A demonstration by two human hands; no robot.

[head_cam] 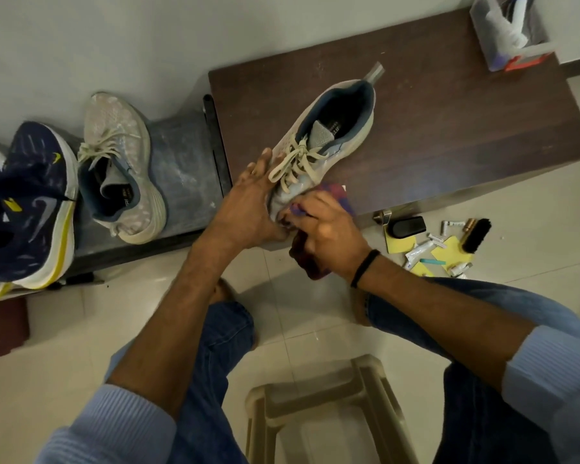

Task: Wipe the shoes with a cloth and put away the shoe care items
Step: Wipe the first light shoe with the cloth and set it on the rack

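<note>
At the far left of the frame the navy sneakers with white-and-yellow soles sit on the low dark grey step. Just right of them lies the second grey mesh sneaker, parked out of my way. Near the centre my left hand lies with fingers nearly straight along the side of the grey lace-up sneaker, pressing it so it cannot slide while I rub. That shoe rests on the dark brown wooden table, toe toward me at the front edge. My right hand is curled tight around the purple-and-red cloth, working it against the toe; the loose end hangs below my palm. Further right, on the pale tiled floor, the black bristle brush, black sponge applicator and small white tubes lie scattered among yellow sheets, not yet put away. In the upper right corner the clear plastic box stands on the table, probably their home.
</note>
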